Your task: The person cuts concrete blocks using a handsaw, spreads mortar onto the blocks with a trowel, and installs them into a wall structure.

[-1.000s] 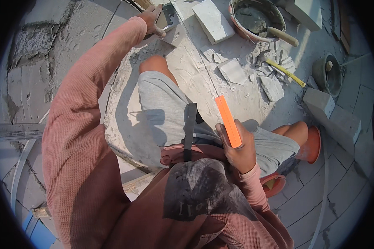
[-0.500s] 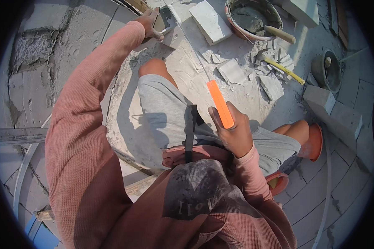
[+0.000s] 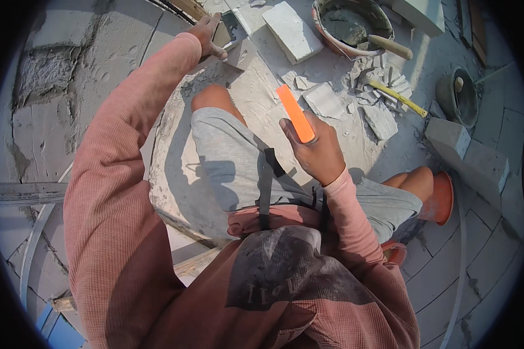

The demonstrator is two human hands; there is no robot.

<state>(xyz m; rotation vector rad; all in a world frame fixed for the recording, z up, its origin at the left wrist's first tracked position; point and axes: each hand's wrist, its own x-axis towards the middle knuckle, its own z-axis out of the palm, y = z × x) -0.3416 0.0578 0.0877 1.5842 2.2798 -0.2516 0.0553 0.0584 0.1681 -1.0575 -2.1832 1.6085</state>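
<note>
My right hand (image 3: 319,145) is wrapped round the bright orange handle (image 3: 296,114) of a handsaw. The saw's thin blade (image 3: 264,60) runs up and left from the handle, along the right side of a pale block (image 3: 241,55). At that block's left side is my left hand (image 3: 206,36), its thumb spread from the fingers and lying against the near edge. A dark patch with pale edges shows beside the fingers; I cannot tell what it is. The fingers' far ends are partly hidden.
Another white block (image 3: 293,32) lies right of the blade. Beyond it stands a mortar bucket (image 3: 326,36) with a wooden-handled tool (image 3: 391,46). A yellow-handled hammer (image 3: 399,97) rests among broken block pieces (image 3: 324,101). A dark bucket (image 3: 468,104) and more blocks (image 3: 448,136) are at right.
My right hand has pushed the saw forward, away from my body and slightly left. My left hand stays at the block.
</note>
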